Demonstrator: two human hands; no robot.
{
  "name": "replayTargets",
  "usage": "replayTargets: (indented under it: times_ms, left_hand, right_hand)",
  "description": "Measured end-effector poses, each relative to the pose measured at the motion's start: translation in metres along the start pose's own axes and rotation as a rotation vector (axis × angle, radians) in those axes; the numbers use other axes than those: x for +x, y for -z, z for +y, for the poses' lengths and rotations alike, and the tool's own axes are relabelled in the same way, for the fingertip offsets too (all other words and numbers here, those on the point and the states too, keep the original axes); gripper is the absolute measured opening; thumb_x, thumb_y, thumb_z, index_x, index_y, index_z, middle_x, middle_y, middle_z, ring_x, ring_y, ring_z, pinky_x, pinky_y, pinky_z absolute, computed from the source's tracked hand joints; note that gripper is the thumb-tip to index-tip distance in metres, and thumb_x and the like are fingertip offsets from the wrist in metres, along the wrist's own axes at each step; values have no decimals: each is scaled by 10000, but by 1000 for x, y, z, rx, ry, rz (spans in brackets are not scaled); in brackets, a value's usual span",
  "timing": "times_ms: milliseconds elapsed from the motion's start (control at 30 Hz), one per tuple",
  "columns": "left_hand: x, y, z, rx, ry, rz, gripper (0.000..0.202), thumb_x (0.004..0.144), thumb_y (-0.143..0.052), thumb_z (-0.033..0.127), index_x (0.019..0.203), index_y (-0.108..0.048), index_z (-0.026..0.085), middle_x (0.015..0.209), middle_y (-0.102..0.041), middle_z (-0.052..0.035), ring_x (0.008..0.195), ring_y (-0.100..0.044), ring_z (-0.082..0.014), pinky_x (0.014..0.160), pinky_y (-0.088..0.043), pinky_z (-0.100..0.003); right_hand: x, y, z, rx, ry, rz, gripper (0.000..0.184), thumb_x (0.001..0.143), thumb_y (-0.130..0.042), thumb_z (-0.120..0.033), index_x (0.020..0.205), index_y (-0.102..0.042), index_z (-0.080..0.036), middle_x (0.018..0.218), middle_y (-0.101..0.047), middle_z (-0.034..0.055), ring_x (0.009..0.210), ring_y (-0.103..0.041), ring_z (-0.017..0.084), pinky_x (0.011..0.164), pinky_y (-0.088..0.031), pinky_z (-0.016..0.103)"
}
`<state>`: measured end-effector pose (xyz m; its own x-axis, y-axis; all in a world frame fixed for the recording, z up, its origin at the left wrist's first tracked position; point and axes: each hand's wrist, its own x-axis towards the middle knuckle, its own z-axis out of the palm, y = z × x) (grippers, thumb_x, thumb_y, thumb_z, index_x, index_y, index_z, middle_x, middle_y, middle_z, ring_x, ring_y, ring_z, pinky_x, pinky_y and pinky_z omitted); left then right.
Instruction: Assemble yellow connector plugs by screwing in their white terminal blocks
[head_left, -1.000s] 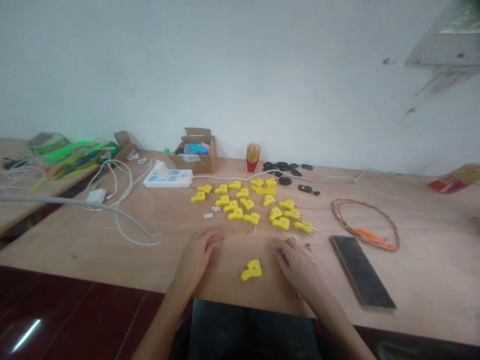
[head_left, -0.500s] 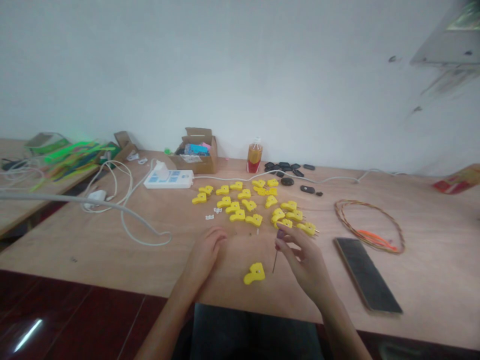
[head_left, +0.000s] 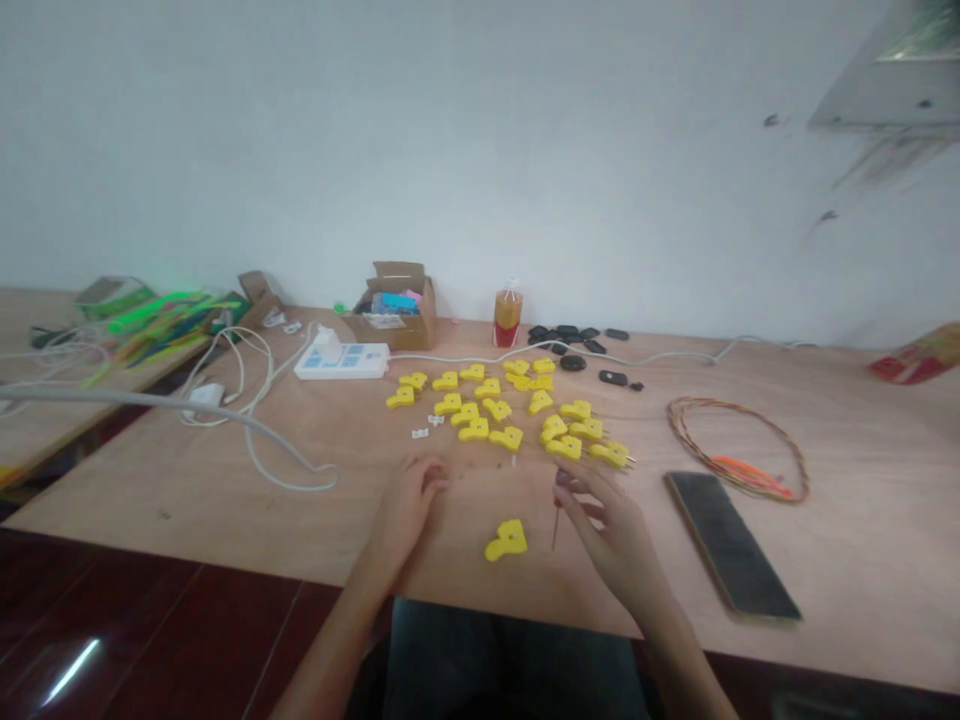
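Because the thin metal pin [head_left: 555, 524] is pinched only at its top by the grip of the right hand [head_left: 611, 535], it could be dropped or bent on a slip, with the yellow plastic piece [head_left: 506, 541] left flat on the bench [head_left: 457, 585] near the loosely curled left hand [head_left: 406, 510].

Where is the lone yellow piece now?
In the head view, the yellow plastic piece lies on the wooden table between the left hand and right hand, in front of the yellow group.

Soft even light, glare on floor [head_left: 71, 672], mild blur
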<state>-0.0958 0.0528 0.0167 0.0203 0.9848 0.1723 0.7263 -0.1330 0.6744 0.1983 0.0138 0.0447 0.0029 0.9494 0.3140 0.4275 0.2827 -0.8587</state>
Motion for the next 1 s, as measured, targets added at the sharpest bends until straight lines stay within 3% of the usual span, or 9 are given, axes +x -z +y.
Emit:
replayTargets:
  times_ms: [167,367,467,633,833,1000]
  left_hand:
    - [0,-2,6,-35,9,18,178,882,-639,87,779,-706,216,920,-741,-69,947,-706,-284,920,-555,-429]
    - [-22,-2,17,-170,-14,29,155,970,-594,200,937,-744,220,925,-812,-48,875,-774,-243,805,-614,-349]
    - [-42,-6,26,-228,-46,29,124,956,-666,274,978,-774,218,933,-837,-47,850,-796,-231,768,-637,-318]
    - [-66,-14,45,-260,-151,-1,115,943,-730,297,891,-811,235,886,-843,-34,813,-790,-219,785,-640,-312]
    - [-69,-18,56,-236,-232,0,170,972,-743,307,834,-774,212,805,-804,-19,746,-756,-190,718,-598,-276]
    - [-69,-22,56,-169,-267,3,192,944,-795,288,776,-750,208,759,-780,-3,718,-728,-182,695,-561,-267]
  right_hand:
    - [-4,6,-3,26,23,36,284,999,-669,-353,1272,-742,-330,1111,-720,71,935,-761,204,714,-712,311]
    - [-12,6,-14,206,119,102,297,1009,-671,-264,1283,-724,-367,1063,-679,37,914,-737,176,756,-713,320]
    - [-16,-3,-24,340,152,183,306,989,-703,-233,1269,-722,-355,1024,-681,27,890,-731,184,725,-710,337]
    - [-25,-27,-39,494,223,274,354,1007,-662,-167,1298,-688,-368,982,-691,12,846,-740,181,701,-695,345]
    - [-34,-41,-41,463,294,220,379,1020,-612,-116,1303,-682,-359,1041,-676,31,859,-746,172,695,-688,319]
    - [-40,-42,-35,292,367,197,394,1016,-606,-114,1329,-675,-343,1090,-705,56,917,-759,199,739,-699,354]
